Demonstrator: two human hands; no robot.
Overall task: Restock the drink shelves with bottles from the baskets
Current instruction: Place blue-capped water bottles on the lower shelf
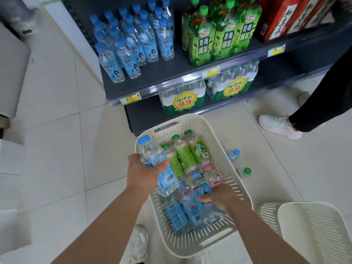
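Observation:
A cream slotted basket (198, 121) stands on the floor below the shelves, with blue-label, green-label and pink-label bottles lying inside. My left hand (142, 173) grips a blue-capped water bottle (152, 149) by its middle, lifted above the basket's left rim. Down inside the basket, my right hand (222, 197) curls around another blue-label bottle (202, 187). On the dark shelf (171, 73) above stand several blue-capped bottles (133, 42) at the left and green tea bottles (219, 35) beside them.
Water multipacks (182, 100) fill the bottom shelf. Two loose bottles (235, 155) lie on the floor right of the basket. A second cream basket (312, 233) sits at the lower right. Another person's leg and white shoe (280, 125) stand at the right.

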